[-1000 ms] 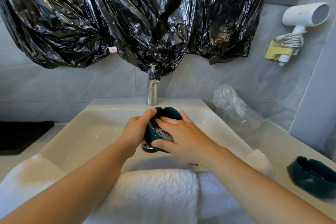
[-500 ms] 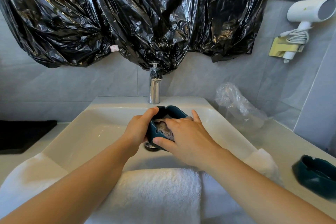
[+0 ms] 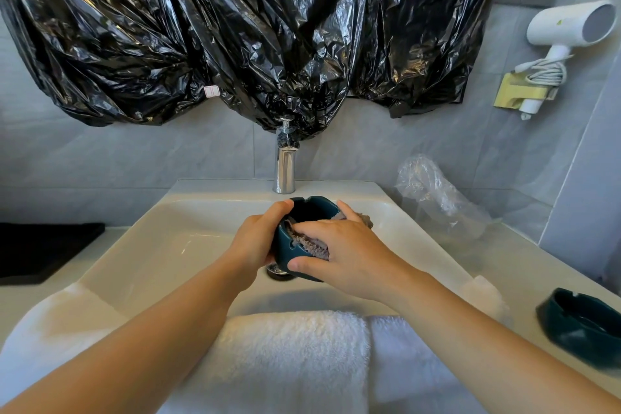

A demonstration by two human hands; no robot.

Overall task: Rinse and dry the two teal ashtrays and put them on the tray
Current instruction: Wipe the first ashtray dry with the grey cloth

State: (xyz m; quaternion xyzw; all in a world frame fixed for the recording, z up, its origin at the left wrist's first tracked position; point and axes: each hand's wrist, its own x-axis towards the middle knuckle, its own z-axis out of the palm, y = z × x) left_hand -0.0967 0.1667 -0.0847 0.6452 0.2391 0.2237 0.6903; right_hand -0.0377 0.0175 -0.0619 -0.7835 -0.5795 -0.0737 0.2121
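Note:
Over the white sink (image 3: 161, 245) my left hand (image 3: 253, 239) grips a teal ashtray (image 3: 287, 245), tilted with its hollow facing me. My right hand (image 3: 339, 245) presses a grey-brown cloth (image 3: 311, 242) into that hollow, fingers on the cloth and thumb under the ashtray's near edge. A second teal ashtray (image 3: 584, 326) stands upright on the counter at the far right. A black tray (image 3: 43, 250) lies on the counter at the left.
A chrome tap (image 3: 285, 165) rises behind the sink, no water visible. White towels (image 3: 285, 360) drape the sink's front edge. Crumpled clear plastic (image 3: 437, 191) lies right of the basin. Black plastic sheeting (image 3: 235, 27) covers the wall above; a white hairdryer (image 3: 568, 27) hangs at right.
My right hand has slid the cloth across the inside of the ashtray, toward the right rim. The left hand keeps its hold.

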